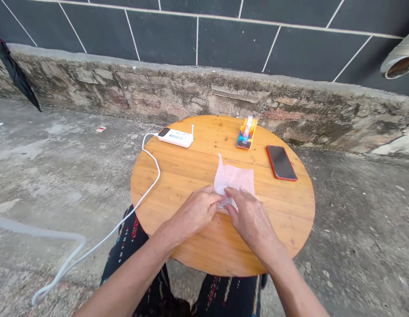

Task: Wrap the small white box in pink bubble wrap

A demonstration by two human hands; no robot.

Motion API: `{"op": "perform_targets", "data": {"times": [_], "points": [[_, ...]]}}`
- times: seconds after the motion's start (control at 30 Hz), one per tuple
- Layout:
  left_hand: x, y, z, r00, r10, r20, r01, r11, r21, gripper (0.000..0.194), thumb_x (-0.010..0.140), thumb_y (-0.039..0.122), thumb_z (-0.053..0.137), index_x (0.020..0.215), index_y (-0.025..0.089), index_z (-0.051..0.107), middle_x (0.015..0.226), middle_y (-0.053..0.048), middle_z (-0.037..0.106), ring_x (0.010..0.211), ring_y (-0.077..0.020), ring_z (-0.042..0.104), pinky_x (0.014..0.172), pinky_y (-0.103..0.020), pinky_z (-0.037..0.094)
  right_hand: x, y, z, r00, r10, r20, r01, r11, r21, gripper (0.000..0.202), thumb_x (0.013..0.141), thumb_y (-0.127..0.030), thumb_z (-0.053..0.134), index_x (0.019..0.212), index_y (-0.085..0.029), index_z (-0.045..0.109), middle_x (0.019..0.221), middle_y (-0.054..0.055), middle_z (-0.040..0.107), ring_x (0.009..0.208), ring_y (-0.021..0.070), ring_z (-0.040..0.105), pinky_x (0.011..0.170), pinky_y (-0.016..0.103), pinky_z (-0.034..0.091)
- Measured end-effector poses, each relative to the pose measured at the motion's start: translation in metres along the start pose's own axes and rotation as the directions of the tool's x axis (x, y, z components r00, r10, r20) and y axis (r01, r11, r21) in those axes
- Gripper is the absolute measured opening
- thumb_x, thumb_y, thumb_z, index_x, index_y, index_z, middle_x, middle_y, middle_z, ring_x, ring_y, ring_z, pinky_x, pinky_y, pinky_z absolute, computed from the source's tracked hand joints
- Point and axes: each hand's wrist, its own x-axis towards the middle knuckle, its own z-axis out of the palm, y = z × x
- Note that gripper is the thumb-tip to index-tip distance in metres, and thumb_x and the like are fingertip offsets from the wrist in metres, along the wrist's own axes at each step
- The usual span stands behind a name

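A sheet of pinkish translucent bubble wrap (237, 176) lies on the round wooden table (178, 176), one corner sticking up at its far left. My left hand (199, 209) is at the near left edge of the wrap, thumb and fingers pinched together on it. Over the near right part is my right hand (249, 213), its fingers curved down onto the wrap with the thumb apart from them. Whether anything lies under my fingers or inside the wrap is hard to make out.
A white device (175, 137) with a white cable stands at the table's back left. An orange and blue tape dispenser (247, 133) is at the back, a red-edged phone (281, 162) at the right. Beyond is a stone wall base (151, 94).
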Motion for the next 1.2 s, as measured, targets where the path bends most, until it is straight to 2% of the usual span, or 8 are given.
{"op": "perform_targets", "data": {"times": [0.13,0.27,0.37,0.5,0.67,0.8,1.0,1.2], "points": [[0.003,-0.005,0.001,0.998,0.033,0.045,-0.034,0.999,0.017,0.029,0.087,0.007,0.045,0.089,0.020,0.071,0.085,-0.003,0.062,0.081,-0.0157,0.058,0.074,-0.025,0.044,0.001,0.002,-0.003,0.999,-0.004,0.035,0.005,1.000,-0.020,0.040,0.084,-0.002,0.040,0.115,-0.018,0.058,0.098,0.009,0.068,0.091,0.0222,0.062,0.074,0.029,0.044],[0.007,-0.008,-0.002,0.993,0.090,0.078,-0.093,0.995,0.046,0.028,0.087,0.009,0.046,0.088,0.019,0.072,0.087,-0.003,0.060,0.084,-0.0152,0.057,0.077,-0.026,0.044,0.003,0.002,-0.005,0.998,0.011,0.063,-0.009,1.000,-0.028,0.039,0.083,-0.003,0.040,0.113,-0.019,0.059,0.096,0.008,0.068,0.090,0.0218,0.062,0.069,0.027,0.042],[0.007,-0.008,-0.001,0.993,0.112,0.045,-0.116,0.988,0.099,0.028,0.088,0.011,0.046,0.085,0.019,0.072,0.092,-0.004,0.058,0.087,-0.0153,0.056,0.079,-0.027,0.045,0.004,0.002,-0.006,0.998,0.023,0.065,-0.022,1.000,-0.019,0.037,0.085,-0.005,0.040,0.114,-0.020,0.059,0.097,0.008,0.068,0.090,0.0204,0.062,0.069,0.026,0.042],[0.001,-0.008,0.008,0.996,0.089,-0.021,-0.087,0.991,0.105,0.028,0.088,0.010,0.045,0.093,0.018,0.072,0.102,-0.006,0.057,0.091,-0.0161,0.057,0.083,-0.029,0.047,0.004,0.001,-0.006,0.998,0.020,0.058,-0.019,1.000,-0.012,0.036,0.086,-0.007,0.041,0.115,-0.020,0.058,0.099,0.008,0.068,0.089,0.0199,0.063,0.069,0.026,0.042],[-0.009,-0.009,0.023,0.980,0.074,-0.185,-0.060,0.995,0.078,0.031,0.088,0.009,0.045,0.100,0.020,0.071,0.114,-0.008,0.053,0.094,-0.0161,0.057,0.084,-0.031,0.049,0.002,0.002,-0.003,0.999,-0.004,0.035,0.004,1.000,-0.002,0.035,0.085,-0.008,0.045,0.116,-0.018,0.058,0.102,0.009,0.068,0.092,0.0213,0.062,0.073,0.028,0.044],[-0.011,-0.008,0.029,0.966,0.051,-0.254,-0.039,0.998,0.054,0.028,0.088,0.011,0.048,0.099,0.021,0.071,0.111,-0.007,0.058,0.098,-0.0181,0.057,0.087,-0.034,0.050,0.000,0.004,-0.001,1.000,-0.010,0.019,0.010,1.000,0.016,0.032,0.085,-0.009,0.047,0.113,-0.019,0.059,0.106,0.009,0.067,0.095,0.0207,0.062,0.074,0.029,0.045],[-0.011,-0.011,0.029,0.952,0.139,-0.272,-0.130,0.990,0.050,0.027,0.090,0.011,0.046,0.100,0.020,0.070,0.106,-0.007,0.064,0.099,-0.0183,0.057,0.087,-0.034,0.049,0.000,0.006,0.000,1.000,0.000,0.015,-0.001,0.998,0.060,0.032,0.084,-0.010,0.051,0.114,-0.019,0.057,0.105,0.008,0.067,0.097,0.0205,0.063,0.078,0.029,0.047],[-0.011,-0.019,0.027,0.941,0.254,-0.223,-0.241,0.967,0.084,0.028,0.089,0.006,0.045,0.102,0.017,0.067,0.106,-0.007,0.066,0.098,-0.0188,0.056,0.085,-0.034,0.049,-0.002,0.011,0.001,0.999,-0.047,-0.024,0.049,0.991,0.127,0.036,0.082,-0.006,0.050,0.115,-0.018,0.056,0.112,0.009,0.065,0.100,0.0207,0.063,0.086,0.031,0.046]]}}
